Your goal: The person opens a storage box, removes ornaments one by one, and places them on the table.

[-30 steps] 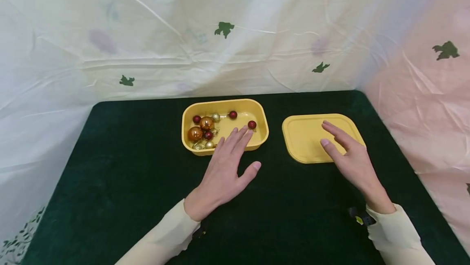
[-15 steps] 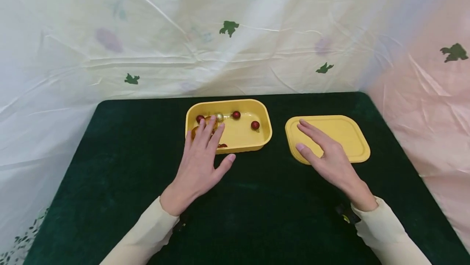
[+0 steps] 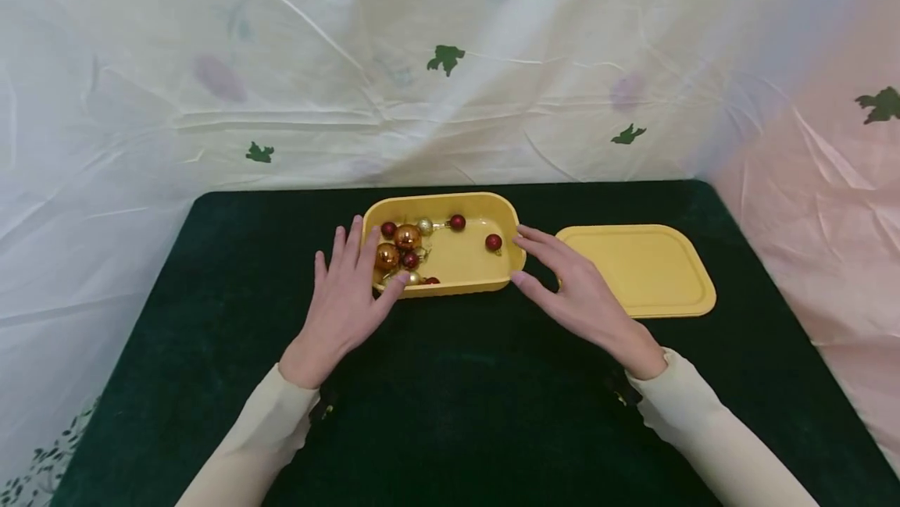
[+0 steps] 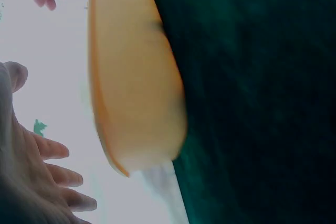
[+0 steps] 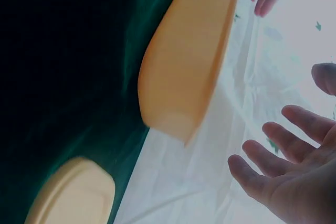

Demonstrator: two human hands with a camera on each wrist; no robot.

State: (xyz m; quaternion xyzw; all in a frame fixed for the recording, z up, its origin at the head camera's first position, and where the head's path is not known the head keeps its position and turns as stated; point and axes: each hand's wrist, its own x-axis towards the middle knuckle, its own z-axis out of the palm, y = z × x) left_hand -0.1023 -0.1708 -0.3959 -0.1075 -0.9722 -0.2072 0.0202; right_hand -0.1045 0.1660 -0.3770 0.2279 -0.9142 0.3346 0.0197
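Note:
A yellow box [image 3: 467, 287] without its lid stands near the far side of the table, holding Christmas baubles. Two large copper-orange baubles [image 3: 407, 237] lie at its left end among pale gold ones [image 3: 425, 226] and several small dark red ones [image 3: 458, 223]. Fingers spread, my left hand [image 3: 341, 296] is at the box's left end and overlaps the near left corner in the head view. At the opposite end, my right hand [image 3: 580, 292] has its thumb and fingertips right at the rim. Both wrist views show the hands with extended fingers, higher than the box's side wall [image 4: 134, 77].
To the right of the box, the yellow lid [image 3: 643, 269] lies flat on the dark green tablecloth [image 3: 450, 398]. Behind the table hangs a pale curtain [image 3: 316, 85] with green leaf shapes, turning pinkish at the right.
My left hand has moved left, from over the box's front to its left end. My right hand has moved left from the lid to the box's right end.

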